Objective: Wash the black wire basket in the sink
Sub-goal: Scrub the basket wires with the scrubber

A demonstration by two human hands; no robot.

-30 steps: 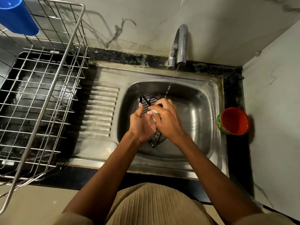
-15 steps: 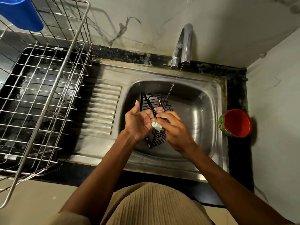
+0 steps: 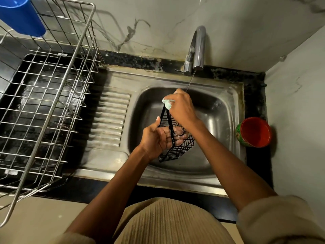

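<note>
The black wire basket (image 3: 177, 148) stands tilted on end over the steel sink (image 3: 216, 124). My left hand (image 3: 158, 138) grips its lower part, fingers reaching through the wires. My right hand (image 3: 182, 110) is closed on a pale green soapy scrubber (image 3: 167, 103) pressed against the basket's far top corner. A thin stream of water falls from the tap (image 3: 197, 50) just behind my right hand.
A steel dish rack (image 3: 52, 95) stands on the left over the black counter, with a blue cup (image 3: 21, 16) at its back corner. A red-and-green cup (image 3: 254, 132) sits right of the sink. Ribbed drainboard (image 3: 110, 118) lies between rack and basin.
My right hand has slid the scrubber from the basket's middle up to its far top corner. My left hand has shifted its hold lower on the basket.
</note>
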